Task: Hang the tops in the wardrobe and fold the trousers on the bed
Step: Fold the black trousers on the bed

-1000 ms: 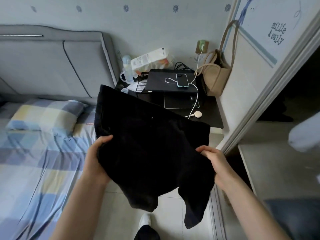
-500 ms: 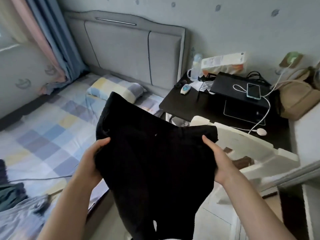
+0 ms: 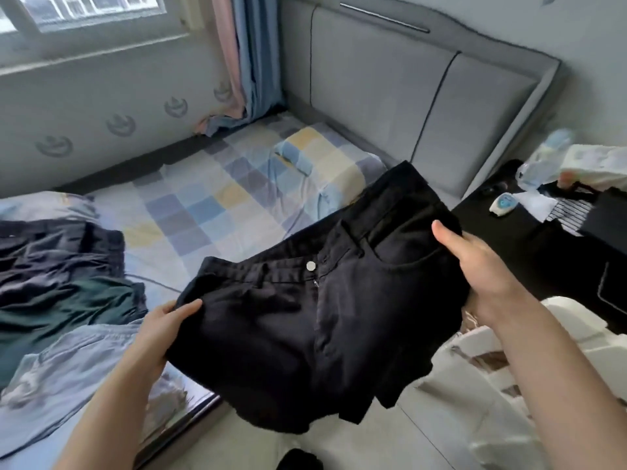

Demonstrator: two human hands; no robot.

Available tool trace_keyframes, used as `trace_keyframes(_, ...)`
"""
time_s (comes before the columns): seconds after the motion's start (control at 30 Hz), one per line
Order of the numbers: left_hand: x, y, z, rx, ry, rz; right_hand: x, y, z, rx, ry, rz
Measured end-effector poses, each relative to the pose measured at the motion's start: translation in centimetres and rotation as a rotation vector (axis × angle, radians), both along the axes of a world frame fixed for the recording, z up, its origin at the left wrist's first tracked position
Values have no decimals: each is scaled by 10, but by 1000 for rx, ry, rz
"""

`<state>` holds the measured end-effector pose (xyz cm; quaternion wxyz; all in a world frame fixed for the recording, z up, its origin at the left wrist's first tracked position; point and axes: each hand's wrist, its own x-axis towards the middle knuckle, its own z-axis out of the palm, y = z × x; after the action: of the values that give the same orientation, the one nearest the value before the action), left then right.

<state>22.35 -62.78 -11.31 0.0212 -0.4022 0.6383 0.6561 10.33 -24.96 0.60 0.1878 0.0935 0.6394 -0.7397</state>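
My left hand (image 3: 166,325): it grips the left side of the black trousers (image 3: 315,307), thumb on top.
My right hand (image 3: 475,262): it grips the right side at the waistband, thumb on the cloth.
Black trousers: held flat in the air between my hands, over the bed (image 3: 217,205) edge, silver button (image 3: 310,265) facing up.
Bed: checked sheet, a pillow (image 3: 325,164), other clothes (image 3: 57,283) lying at my left.

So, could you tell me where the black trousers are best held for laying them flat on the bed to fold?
Probably at the two ends of the waistband, one hand from each side, as now: the left hand and right hand hold the black trousers there. The waistband is the stiffest edge, it is spread wide with the button facing up, and the legs hang free below, so they should lie flat on the bed.
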Motion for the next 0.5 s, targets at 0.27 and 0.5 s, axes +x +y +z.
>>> trace_keyframes(0.27,-2,-50,-11,157,84,174,-53,-71,-36,141,29,115)
trace_keyframes(0.5,-26,-72,-11,7,197,317,-133,-126,-53,101,-28,259)
